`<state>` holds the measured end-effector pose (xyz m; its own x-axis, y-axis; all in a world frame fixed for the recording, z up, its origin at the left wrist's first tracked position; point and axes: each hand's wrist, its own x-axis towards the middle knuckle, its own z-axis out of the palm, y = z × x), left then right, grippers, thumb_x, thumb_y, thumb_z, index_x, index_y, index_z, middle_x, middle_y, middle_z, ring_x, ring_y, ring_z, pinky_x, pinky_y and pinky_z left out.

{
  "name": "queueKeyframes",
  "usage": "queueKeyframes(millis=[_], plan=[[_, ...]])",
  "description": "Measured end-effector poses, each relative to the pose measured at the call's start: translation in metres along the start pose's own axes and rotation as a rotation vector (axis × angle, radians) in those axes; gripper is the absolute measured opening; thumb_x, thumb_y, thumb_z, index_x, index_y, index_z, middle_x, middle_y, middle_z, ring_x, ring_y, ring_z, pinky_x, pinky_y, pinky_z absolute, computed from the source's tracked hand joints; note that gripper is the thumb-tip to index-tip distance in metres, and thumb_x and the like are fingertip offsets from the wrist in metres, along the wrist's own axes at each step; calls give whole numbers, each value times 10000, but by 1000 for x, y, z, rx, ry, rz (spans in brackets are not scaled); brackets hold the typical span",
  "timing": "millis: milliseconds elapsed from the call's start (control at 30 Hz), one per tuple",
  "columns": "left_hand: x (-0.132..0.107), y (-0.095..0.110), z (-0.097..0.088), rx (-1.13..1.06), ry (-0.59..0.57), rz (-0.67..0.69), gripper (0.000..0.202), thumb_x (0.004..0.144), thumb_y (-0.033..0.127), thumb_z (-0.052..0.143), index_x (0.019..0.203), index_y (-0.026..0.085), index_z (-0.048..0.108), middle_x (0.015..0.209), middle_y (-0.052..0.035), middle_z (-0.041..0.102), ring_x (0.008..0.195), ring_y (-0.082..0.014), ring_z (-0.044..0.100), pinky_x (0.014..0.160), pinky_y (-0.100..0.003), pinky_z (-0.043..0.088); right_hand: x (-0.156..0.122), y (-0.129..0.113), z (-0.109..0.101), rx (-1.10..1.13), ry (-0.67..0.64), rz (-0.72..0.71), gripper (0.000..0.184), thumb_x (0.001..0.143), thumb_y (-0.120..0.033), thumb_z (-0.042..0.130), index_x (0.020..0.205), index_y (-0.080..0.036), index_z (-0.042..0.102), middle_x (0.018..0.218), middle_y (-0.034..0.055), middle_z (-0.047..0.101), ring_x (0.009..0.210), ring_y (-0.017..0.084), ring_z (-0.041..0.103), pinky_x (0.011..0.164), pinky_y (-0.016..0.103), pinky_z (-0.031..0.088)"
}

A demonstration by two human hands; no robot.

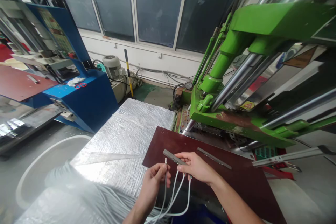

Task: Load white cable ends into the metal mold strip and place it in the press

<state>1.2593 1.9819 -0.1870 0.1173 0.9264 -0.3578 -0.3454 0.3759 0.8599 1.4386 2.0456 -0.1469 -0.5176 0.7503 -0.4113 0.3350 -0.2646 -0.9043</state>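
The left hand pinches one white cable upright near its tip — fingers closed around it. The right hand grips a grey metal bar, with more white cables hanging from it. Both hover over the dark red board, beside the green machine; a second bar lies on the board.

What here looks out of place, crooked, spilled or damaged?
Nothing is spilled or broken. The green machine shows rust patches on its base plate. The left hand pinches one white cable; the right hand holds a grey metal bar over the brown board. A second bar lies askew there.
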Motion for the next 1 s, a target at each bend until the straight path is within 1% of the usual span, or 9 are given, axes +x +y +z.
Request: queueKeyframes(millis=[100,200,300,433,600,700,867,1000], plan=[[-1,3,3,57,25,6,339,776,443,588,683,117,570,568,9,541,441,-61,409,451,-207,298,-1,-3,1,10,2,0,432,729,-212,627,1157,-188,580,761,0,609,581,106,538,446,192,429],[-1,3,5,92,11,8,333,759,437,609,671,118,568,567,16,536,431,-51,382,441,-205,269,-2,-5,3,28,-4,-8,449,726,-211,634,1170,-190,570,773,4,614,584,108,542,445,192,429],[0,2,7,113,-7,15,309,753,415,619,687,116,577,583,11,546,450,-59,395,451,-210,275,-2,-5,5,38,-11,-9,465,724,-211,641,1182,-191,562,797,14,624,610,119,556,451,191,430],[0,-1,7,121,5,23,284,746,392,633,707,115,577,579,19,534,463,-58,395,458,-207,275,-3,-4,7,26,-12,-6,470,728,-216,640,1191,-200,560,810,18,626,614,122,557,451,192,425],[3,-7,5,94,16,13,299,762,410,602,671,136,524,558,30,516,414,-55,381,417,-204,267,-5,-7,8,38,-30,-13,457,733,-200,626,1187,-206,575,764,1,623,599,108,539,447,176,409],[4,-9,5,90,10,7,292,766,401,600,671,135,529,563,22,530,414,-60,404,419,-206,287,-6,-9,8,52,-36,-17,459,732,-191,622,1188,-215,578,767,-3,630,594,102,535,445,169,399],[0,-6,6,95,5,30,264,733,378,656,712,128,573,564,22,542,470,-79,469,474,-213,346,-7,-8,7,58,-27,-15,465,738,-198,619,1200,-215,570,790,5,645,593,105,542,441,170,396],[-2,0,7,59,-21,3,266,739,371,638,670,122,575,589,-4,574,450,-85,471,449,-219,352,-8,-10,6,56,-27,-26,461,740,-201,622,1198,-211,572,755,-1,637,601,105,539,448,167,401]])
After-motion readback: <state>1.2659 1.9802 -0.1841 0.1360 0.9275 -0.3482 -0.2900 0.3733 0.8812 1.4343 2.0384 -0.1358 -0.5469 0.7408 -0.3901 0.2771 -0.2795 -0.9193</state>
